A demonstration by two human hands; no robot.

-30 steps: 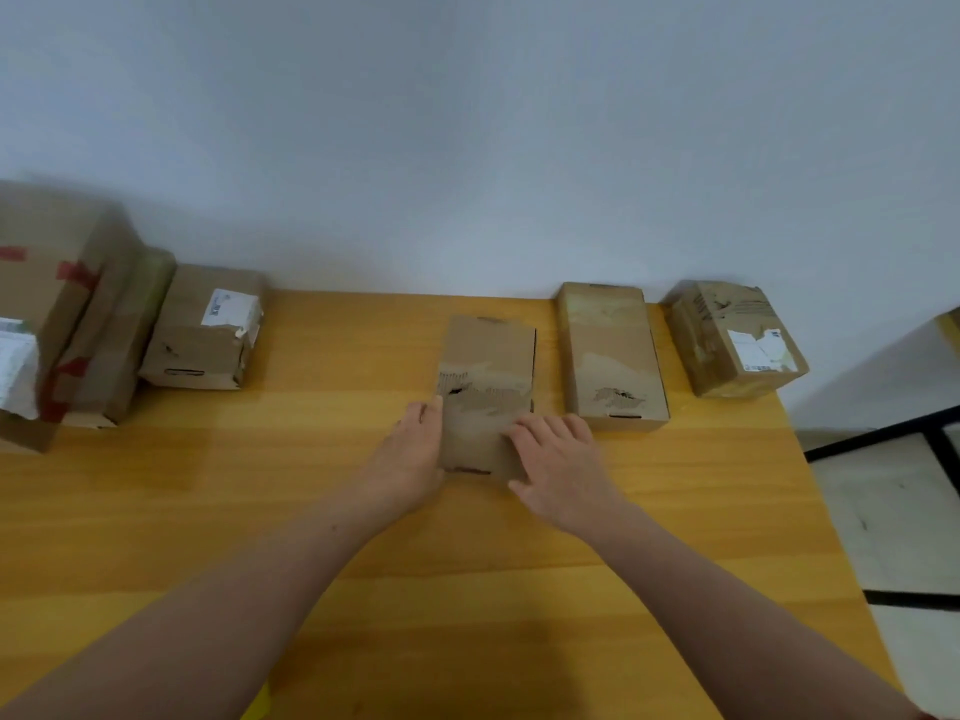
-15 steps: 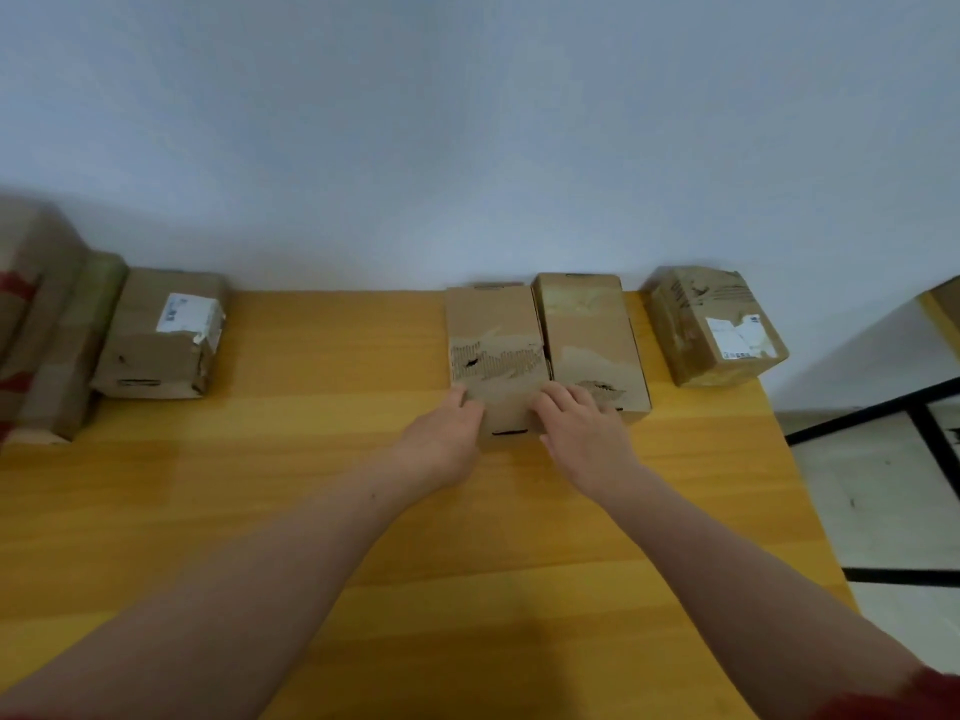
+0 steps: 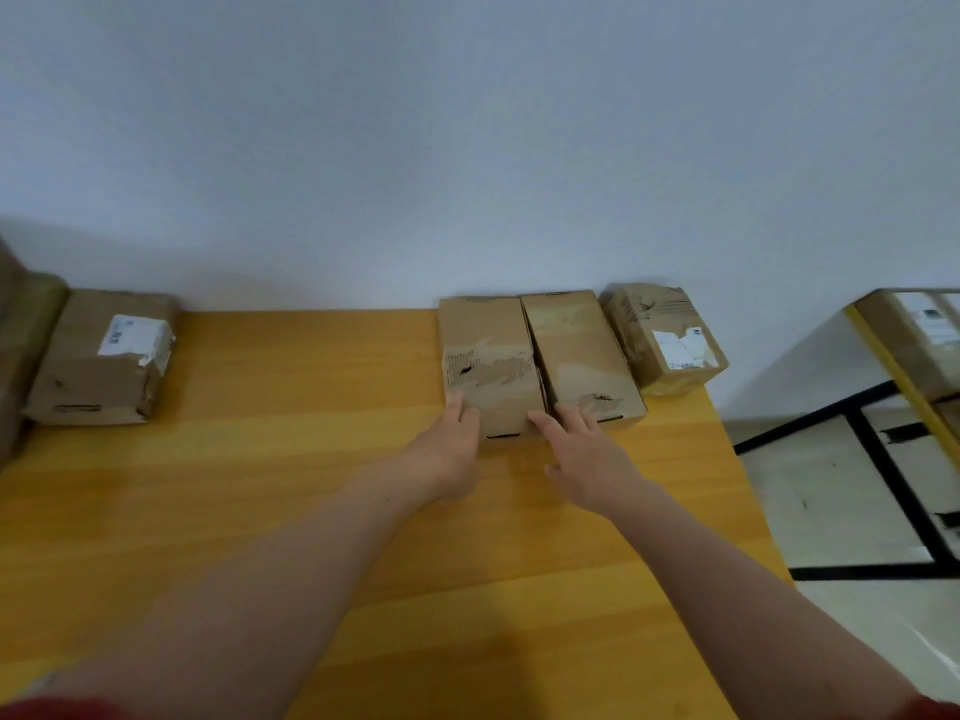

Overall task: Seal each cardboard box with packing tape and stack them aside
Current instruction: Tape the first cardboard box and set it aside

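A long cardboard box (image 3: 488,356) with torn paper across its top lies at the back of the wooden table (image 3: 260,485), against the wall. It touches a second long box (image 3: 582,350) on its right. My left hand (image 3: 447,449) touches the near left corner of the first box with straight fingers. My right hand (image 3: 582,454) rests with spread fingers at the near ends of both boxes. No tape is in view.
A squat box with a white label (image 3: 665,340) sits at the table's back right corner. Another labelled box (image 3: 104,356) stands at the back left, beside taller cartons (image 3: 21,345) at the left edge. Past the table's right edge are floor and a black frame (image 3: 883,439).
Both hands slid the torn-top box away from me and to the right until it met the wall and the neighbouring long box. The view has shifted rightward.
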